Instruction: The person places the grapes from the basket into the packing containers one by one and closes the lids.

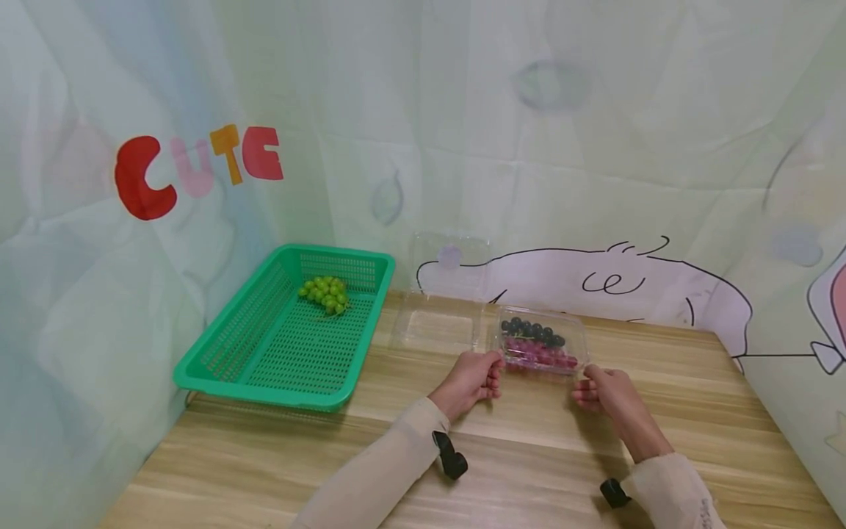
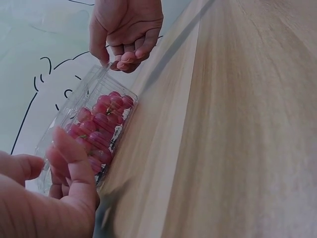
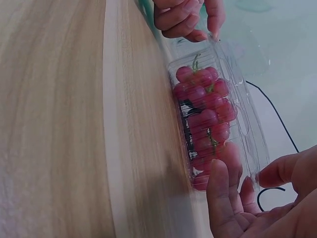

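At six o'clock, nearest the viewer, two pale sleeves point(image 1: 377, 470) are seen stretched over the wooden tabletop point(image 1: 529, 477), with black bands point(image 1: 452, 459) worn at the wrists. Beyond them a see-through box point(image 1: 576, 330) is held on the tabletop by its two near corners. At its eight o'clock, the grip of the left hand point(image 1: 471, 383) is narrowed to a pinch, the corner's edge being taken between thumb and fingers. At its four o'clock, the other near corner is pinched likewise by the right hand point(image 1: 606, 393), with only a thin edge between thumb and fingertip. The contents are covered by the lid; whether it is fully pressed down cannot be told. Inside, red grapes point(image 1: 538, 354) are laid along the six o'clock side and black grapes point(image 1: 537, 333) along the twelve o'clock side. At the box's nine o'clock, a second box point(image 1: 439, 328) is placed just beside it, its lid raised. Farther out at nine o'clock, a green basket point(image 1: 291, 367) is set, with green grapes point(image 1: 325, 295) held towards its one o'clock corner. On the cloth backdrop, coloured letters point(image 1: 228, 139) are displayed at ten o'clock.
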The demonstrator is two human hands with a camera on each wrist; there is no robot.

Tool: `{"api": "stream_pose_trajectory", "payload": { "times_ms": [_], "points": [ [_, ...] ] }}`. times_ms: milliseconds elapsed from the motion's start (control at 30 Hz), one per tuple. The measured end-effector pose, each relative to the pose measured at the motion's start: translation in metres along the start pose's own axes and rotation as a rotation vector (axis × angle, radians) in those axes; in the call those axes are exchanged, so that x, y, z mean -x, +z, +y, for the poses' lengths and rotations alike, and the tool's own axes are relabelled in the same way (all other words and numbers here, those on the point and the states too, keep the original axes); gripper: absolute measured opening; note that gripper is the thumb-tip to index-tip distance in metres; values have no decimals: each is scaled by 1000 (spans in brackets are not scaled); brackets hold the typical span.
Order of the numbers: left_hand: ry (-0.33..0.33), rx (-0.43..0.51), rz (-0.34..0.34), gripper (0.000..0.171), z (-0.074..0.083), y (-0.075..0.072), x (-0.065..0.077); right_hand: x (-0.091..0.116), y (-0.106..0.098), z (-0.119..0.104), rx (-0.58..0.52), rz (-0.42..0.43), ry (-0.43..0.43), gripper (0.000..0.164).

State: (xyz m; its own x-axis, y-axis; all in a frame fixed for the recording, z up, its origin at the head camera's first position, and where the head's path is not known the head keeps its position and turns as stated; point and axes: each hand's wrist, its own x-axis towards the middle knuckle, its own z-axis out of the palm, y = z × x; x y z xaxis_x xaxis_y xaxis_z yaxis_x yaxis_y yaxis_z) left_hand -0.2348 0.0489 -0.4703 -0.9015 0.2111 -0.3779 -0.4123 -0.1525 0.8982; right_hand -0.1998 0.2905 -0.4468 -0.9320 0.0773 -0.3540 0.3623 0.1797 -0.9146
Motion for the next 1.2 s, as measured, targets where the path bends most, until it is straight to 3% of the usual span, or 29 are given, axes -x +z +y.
{"api": "stream_pose_trajectory", "payload": {
  "times_ms": [500, 1033, 1200],
  "points": [
    [8, 20, 0, 35, 2, 1, -6, -6, 1, -6, -18, 16, 3, 42],
    [-2, 8, 13, 38, 5, 1, -4, -5, 2, -7, -11, 11, 1, 50],
    [-17, -36, -35, 41, 6, -3, 3, 1, -2, -7, -4, -15, 21, 60]
  ]
}}
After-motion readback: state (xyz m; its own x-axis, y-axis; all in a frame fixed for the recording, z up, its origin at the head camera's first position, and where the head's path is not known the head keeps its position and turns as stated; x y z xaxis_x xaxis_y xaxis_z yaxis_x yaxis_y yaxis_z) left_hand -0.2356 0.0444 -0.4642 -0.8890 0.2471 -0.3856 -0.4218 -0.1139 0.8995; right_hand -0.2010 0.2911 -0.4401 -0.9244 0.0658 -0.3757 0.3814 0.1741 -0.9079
